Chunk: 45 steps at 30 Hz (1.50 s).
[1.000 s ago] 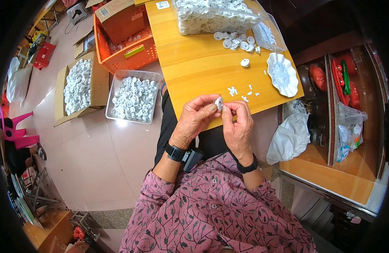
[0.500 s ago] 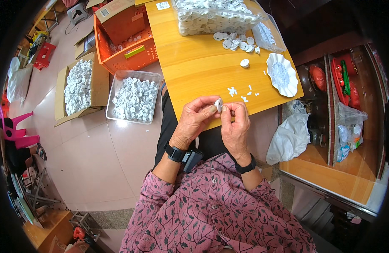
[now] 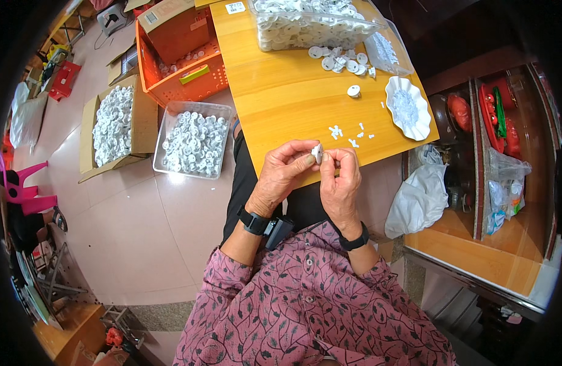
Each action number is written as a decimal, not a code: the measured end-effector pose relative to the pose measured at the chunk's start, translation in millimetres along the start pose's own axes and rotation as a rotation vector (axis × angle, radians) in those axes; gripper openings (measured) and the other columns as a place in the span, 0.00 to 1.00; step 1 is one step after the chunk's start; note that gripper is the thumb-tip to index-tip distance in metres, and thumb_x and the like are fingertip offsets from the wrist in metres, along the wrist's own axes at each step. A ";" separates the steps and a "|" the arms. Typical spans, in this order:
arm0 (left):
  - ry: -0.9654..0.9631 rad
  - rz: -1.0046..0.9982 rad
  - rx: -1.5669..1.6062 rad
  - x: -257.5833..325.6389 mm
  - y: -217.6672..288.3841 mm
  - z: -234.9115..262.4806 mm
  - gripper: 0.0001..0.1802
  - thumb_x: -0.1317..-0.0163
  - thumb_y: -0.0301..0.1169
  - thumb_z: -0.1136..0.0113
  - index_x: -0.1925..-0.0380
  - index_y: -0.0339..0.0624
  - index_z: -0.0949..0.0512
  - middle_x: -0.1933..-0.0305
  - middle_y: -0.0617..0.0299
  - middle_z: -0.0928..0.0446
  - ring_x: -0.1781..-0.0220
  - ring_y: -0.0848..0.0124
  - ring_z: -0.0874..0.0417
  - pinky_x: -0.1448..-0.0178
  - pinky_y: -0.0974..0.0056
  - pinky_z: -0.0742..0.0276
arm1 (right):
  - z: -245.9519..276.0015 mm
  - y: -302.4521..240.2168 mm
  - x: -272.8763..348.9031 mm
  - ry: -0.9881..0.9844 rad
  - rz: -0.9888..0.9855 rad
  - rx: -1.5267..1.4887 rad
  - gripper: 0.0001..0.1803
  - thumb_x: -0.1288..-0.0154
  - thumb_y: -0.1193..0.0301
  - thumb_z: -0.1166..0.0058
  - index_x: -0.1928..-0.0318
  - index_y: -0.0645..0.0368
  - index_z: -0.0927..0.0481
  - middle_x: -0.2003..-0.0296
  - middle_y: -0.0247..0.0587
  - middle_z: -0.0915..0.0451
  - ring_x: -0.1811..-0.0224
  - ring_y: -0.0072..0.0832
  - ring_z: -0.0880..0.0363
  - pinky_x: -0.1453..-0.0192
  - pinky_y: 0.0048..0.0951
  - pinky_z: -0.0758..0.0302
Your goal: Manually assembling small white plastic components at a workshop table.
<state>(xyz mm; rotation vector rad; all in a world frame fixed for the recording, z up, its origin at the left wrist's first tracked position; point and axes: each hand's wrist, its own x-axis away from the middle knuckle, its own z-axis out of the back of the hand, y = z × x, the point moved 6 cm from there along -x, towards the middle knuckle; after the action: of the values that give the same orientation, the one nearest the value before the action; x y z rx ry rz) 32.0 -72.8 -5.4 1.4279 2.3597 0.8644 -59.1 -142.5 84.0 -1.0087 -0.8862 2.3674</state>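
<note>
Over the table's near edge, my left hand [image 3: 282, 172] pinches a small round white plastic part [image 3: 317, 150] between thumb and fingers, its disc turned on edge. Close against its right side, my right hand [image 3: 342, 177] is closed in a pinch; whatever lies between those fingertips is too small and covered to make out. Just beyond my hands lie several small white plastic pegs [image 3: 336, 132]. A single white disc part [image 3: 353, 91] rests farther off on the wooden table [image 3: 281, 91]. To the right, a scalloped white dish [image 3: 422, 125] holds small translucent pieces.
At the table's far side stand a clear bin [image 3: 317, 41] heaped with white parts, loose discs [image 3: 342, 61] and a smaller clear tray [image 3: 406, 61]. On the floor at left are a filled clear tub [image 3: 162, 165], a cardboard box [image 3: 148, 122] and an orange crate [image 3: 189, 88]. Shelving [image 3: 476, 158] stands right.
The white part has turned slightly and shifted a little to the right between my fingertips. Both hands stay in nearly the same place.
</note>
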 end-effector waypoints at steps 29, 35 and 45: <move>-0.006 -0.023 0.045 -0.8 -1.4 3.0 0.16 0.32 0.24 0.40 0.45 0.34 0.22 0.51 0.56 0.18 0.52 0.69 0.16 0.43 0.63 0.19 | -4.2 6.5 4.4 0.029 -0.074 -0.080 0.04 0.31 0.81 0.48 0.60 0.64 0.29 0.66 0.47 0.26 0.70 0.35 0.20 0.67 0.34 0.22; -0.005 -0.024 0.071 0.3 0.2 1.4 0.16 0.32 0.24 0.39 0.45 0.34 0.22 0.49 0.57 0.19 0.50 0.69 0.17 0.42 0.62 0.19 | -0.9 2.5 0.6 0.012 -0.012 -0.034 0.04 0.31 0.80 0.47 0.60 0.63 0.28 0.65 0.46 0.26 0.68 0.36 0.20 0.65 0.34 0.22; 0.011 -0.022 0.051 0.5 0.7 0.5 0.16 0.33 0.23 0.38 0.46 0.35 0.22 0.50 0.57 0.18 0.48 0.69 0.17 0.40 0.62 0.20 | -5.9 11.5 3.2 -0.024 -0.037 -0.016 0.05 0.34 0.80 0.46 0.60 0.64 0.29 0.65 0.49 0.26 0.65 0.42 0.22 0.63 0.38 0.24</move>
<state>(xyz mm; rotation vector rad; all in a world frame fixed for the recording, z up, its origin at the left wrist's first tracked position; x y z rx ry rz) 32.5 -71.9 -5.3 1.4164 2.4178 0.8145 -58.1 -146.4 71.3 -0.9632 -0.9263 2.3496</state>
